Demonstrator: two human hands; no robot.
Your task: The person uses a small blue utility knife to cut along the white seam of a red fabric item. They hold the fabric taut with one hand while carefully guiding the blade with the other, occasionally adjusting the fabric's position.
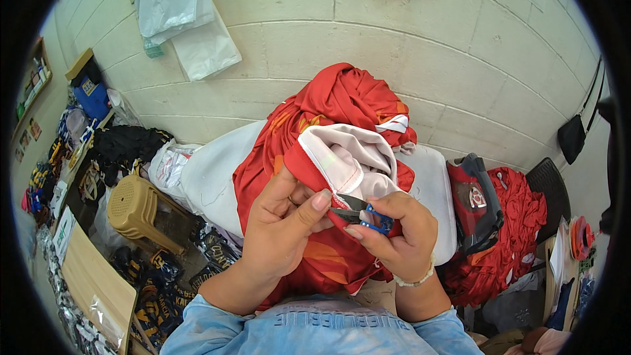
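My left hand (282, 227) is closed on the edge of a red garment (328, 98), its thumb and fingers pinching the cloth by a seam. The garment's pale inner side (355, 154) is turned out above that seam. In my right hand (407, 227) is a pair of thread snips (376, 221) with a blue handle and dark blades. The blades point left, right at the seam beside my left thumb; whether they cut a thread is too small to tell. More of the red and orange cloth is bunched behind and below my hands.
Under the garment lies a white padded board (213, 167). To the left are a tan plastic stool (135, 200), dark clothing (158, 296) and a wooden board (98, 276). A red-and-grey appliance (472, 200) and more red cloth (513, 223) sit right. A block wall (282, 46) rises behind.
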